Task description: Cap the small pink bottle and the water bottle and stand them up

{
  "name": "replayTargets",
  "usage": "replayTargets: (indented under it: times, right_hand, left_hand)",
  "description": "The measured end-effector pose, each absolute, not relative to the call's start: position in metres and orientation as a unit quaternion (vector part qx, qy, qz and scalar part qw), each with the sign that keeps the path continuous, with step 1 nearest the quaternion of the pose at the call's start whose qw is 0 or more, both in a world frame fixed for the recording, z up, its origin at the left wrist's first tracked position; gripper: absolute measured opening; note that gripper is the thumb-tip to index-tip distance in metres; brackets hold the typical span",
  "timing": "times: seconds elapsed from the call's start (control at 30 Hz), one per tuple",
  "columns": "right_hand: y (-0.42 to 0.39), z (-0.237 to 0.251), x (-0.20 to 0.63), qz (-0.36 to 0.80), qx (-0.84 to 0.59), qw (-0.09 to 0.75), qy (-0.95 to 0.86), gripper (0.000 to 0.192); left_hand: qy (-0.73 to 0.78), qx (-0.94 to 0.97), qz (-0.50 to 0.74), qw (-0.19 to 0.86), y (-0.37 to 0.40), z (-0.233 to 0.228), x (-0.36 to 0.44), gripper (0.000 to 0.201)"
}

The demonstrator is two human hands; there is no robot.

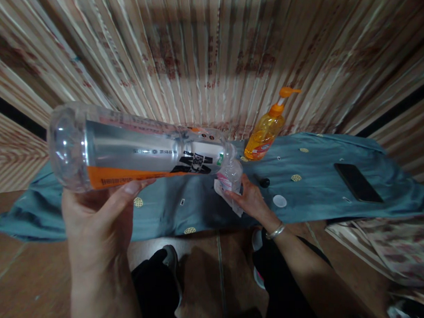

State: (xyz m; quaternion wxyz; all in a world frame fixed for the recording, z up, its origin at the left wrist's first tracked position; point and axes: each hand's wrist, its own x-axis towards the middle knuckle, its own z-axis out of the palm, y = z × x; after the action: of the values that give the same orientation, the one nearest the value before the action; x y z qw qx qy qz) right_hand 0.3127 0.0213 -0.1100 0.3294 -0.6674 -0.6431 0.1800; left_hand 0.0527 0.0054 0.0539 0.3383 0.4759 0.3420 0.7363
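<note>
The big bottle [138, 152] is clear plastic with an orange and black label. It lies almost level in the air, its base near the camera and its neck pointing to the small bottle [230, 176]. The left hand [96, 218] grips it from below near the base, with the fingers wrapped around it. The right hand [250, 199] holds the small bottle just above the blue cloth [319, 160], with the fingers closed around it, right under the mouth of the big bottle. On the cloth a white cap [279, 201] and a dark cap [264, 182] lie near this hand. An orange pump bottle [265, 134] stands behind, and a phone [358, 182] lies well apart to the right.
</note>
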Motion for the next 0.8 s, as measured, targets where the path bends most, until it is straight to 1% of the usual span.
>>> replayTargets:
  times: [0.53,0.8]
  right_hand:
    - [0.0208,-0.1115,0.3132,0.170,-0.664,0.329,-0.650,0.046]
    - [0.0205,-0.1112,0.3121,0.173,-0.669,0.328,-0.644,0.048]
  left_hand:
    - [0.350,0.494,0.726,0.326,0.0057,0.0557,0.0538,0.047]
    - [0.343,0.478,0.737,0.334,0.0055,0.0568,0.0530,0.037]
